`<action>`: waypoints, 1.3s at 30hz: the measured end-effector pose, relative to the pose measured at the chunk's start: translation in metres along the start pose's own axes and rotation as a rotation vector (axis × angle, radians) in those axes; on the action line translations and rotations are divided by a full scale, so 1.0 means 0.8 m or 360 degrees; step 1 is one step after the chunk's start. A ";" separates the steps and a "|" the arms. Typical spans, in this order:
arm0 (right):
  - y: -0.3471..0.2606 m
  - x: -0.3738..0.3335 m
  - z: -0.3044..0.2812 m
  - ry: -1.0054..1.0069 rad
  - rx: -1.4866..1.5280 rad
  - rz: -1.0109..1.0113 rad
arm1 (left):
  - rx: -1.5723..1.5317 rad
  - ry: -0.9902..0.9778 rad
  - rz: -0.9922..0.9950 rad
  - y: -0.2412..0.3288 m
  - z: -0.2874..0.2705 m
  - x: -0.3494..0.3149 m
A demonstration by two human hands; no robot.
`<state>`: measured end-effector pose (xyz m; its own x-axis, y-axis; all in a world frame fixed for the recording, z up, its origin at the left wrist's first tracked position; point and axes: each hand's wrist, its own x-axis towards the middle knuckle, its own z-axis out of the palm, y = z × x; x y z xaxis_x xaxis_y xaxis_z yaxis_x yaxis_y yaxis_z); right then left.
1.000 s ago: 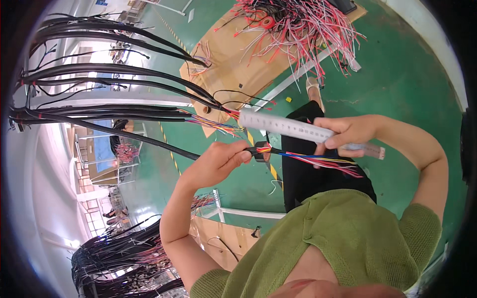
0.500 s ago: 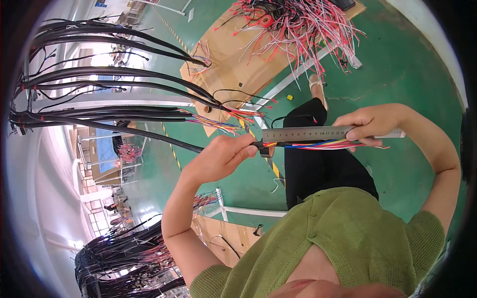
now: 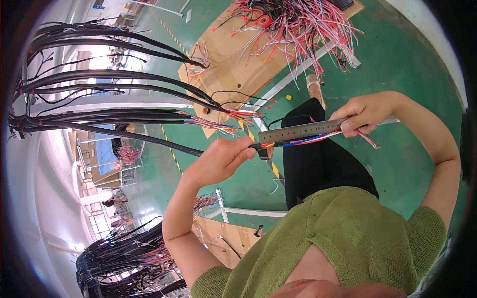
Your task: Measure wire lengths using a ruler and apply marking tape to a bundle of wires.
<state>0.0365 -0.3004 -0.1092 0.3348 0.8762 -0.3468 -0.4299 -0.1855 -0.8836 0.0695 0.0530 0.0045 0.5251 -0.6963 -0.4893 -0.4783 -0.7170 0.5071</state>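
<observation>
My left hand [image 3: 223, 159] grips the end of a black sheathed cable [image 3: 149, 136] where its coloured wires come out. My right hand [image 3: 365, 114] pinches a steel ruler [image 3: 303, 131] together with the loose ends of those coloured wires [image 3: 318, 138]. The ruler lies flat along the wires, which run stretched between the two hands. A few pink wire ends stick out past my right hand.
Several thick black cables [image 3: 114, 79] hang in from the left, some ending in coloured strands. A heap of red and white wires [image 3: 293, 25] lies on cardboard [image 3: 233, 69] on the green floor. More black cable bundles [image 3: 124, 258] sit at the lower left. A distant person [image 3: 108, 202] stands by benches.
The ruler has swung from tilted to level along the wires, and my right hand moved up with it. The wires are now pulled straight against the ruler.
</observation>
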 end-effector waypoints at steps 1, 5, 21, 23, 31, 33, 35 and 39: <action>-0.001 0.000 -0.001 0.0002 -0.0001 0.0001 | 0.0000 0.0001 0.0002 -0.002 0.000 0.001; -0.003 0.003 -0.007 -0.0005 -0.0047 0.0020 | -0.0040 -0.0013 -0.0001 -0.003 0.000 0.001; -0.066 0.190 -0.078 0.1818 -0.1272 -0.0865 | -0.0669 0.0248 -0.0322 -0.085 0.005 0.038; -0.020 0.186 0.005 0.1184 -0.0810 -0.0571 | -0.0730 0.0282 -0.0346 -0.081 0.002 0.041; 0.021 0.254 0.069 0.1045 0.0872 -0.1275 | -0.1008 0.0199 -0.0355 -0.061 0.008 0.050; 0.011 0.244 0.086 0.1194 0.0881 -0.1239 | -0.0685 0.0400 -0.0207 -0.064 0.019 0.051; 0.015 0.238 0.098 0.0973 0.1178 -0.1000 | -0.0358 0.0587 -0.0061 -0.068 0.036 0.051; 0.003 0.225 0.105 0.0812 0.1220 -0.1371 | 0.0230 0.0817 -0.0005 -0.065 0.052 0.047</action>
<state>0.0255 -0.1062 -0.1471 0.9595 0.2812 0.0171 -0.2292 0.8144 -0.5331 0.0844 0.0627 -0.0697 0.7865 -0.6145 -0.0620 -0.5491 -0.7416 0.3854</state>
